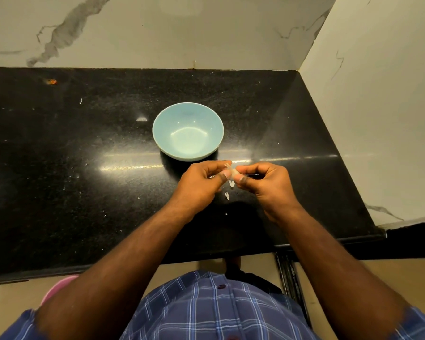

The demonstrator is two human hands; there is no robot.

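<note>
A small pale, whitish piece (232, 172), perhaps a garlic clove, is pinched between both my hands just in front of a light blue bowl (187, 131). My left hand (201, 182) pinches its left side with thumb and curled fingers. My right hand (268, 182) pinches the right side the same way. The bowl stands upright on the black counter (84, 155) and looks empty. A few white flakes (228, 191) lie on the counter under my hands.
Marble-patterned walls close off the counter at the back and the right. A small orange speck (51, 81) lies at the far left. The counter's front edge runs just before my checked blue shirt (219, 310).
</note>
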